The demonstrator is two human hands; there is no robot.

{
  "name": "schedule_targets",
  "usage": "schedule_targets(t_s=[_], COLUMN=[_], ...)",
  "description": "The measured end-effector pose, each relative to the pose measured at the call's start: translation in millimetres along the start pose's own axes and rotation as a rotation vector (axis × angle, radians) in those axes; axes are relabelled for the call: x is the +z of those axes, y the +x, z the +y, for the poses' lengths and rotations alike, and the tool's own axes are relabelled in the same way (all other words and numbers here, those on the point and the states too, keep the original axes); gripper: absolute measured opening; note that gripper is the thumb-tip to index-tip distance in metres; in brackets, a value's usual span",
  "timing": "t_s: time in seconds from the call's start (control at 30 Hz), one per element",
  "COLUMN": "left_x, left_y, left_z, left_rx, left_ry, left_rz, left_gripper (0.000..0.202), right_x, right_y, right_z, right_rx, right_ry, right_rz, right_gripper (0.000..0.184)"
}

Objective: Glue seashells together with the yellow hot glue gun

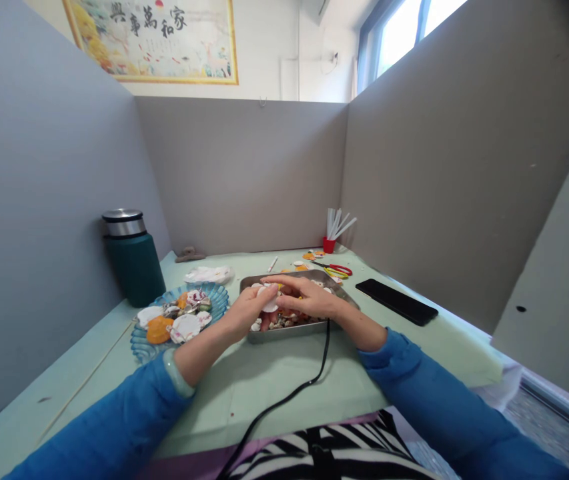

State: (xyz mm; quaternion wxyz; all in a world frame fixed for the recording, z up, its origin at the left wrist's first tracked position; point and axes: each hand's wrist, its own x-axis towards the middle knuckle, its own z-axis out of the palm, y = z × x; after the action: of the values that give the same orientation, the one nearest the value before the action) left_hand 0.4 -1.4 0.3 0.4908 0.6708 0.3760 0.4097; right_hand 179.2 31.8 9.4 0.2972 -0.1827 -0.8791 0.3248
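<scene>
Above the metal tray (304, 329) my left hand (249, 310) pinches a small white round piece (269, 298), which looks like padded cloth. My right hand (311, 298) curves in from the other side, its thumb and fingers at the same piece. Its fingertips partly overlap my left hand, so the exact grip is hard to see. Small mixed bits in brown, white and yellow lie in the tray beneath both hands. Left of my left forearm, a blue scalloped plate (137, 345) holds several round white and orange pieces (159, 329) and shiny metal-like bits.
A dark green bottle (137, 267) stands at the left partition. Scissors with red and yellow handles (338, 271) lie behind the tray, near a red cup (329, 245) of white strips. A black phone (397, 301) rests at right. A black cable (291, 395) crosses the front.
</scene>
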Motion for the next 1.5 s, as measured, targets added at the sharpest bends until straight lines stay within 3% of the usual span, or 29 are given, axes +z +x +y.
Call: schedule_targets(t_s=[1.5], left_x=[-0.4], left_y=[-1.0], left_z=[2.9], left_rx=[0.006], left_ry=[0.039], left_rz=[-0.038], left_gripper=[0.049], right_x=[-0.5], right_y=[0.2], right_z=[-2.1], right_rx=[-0.009], right_ry=[-0.014], right_rz=[-0.004], right_gripper=[0.049])
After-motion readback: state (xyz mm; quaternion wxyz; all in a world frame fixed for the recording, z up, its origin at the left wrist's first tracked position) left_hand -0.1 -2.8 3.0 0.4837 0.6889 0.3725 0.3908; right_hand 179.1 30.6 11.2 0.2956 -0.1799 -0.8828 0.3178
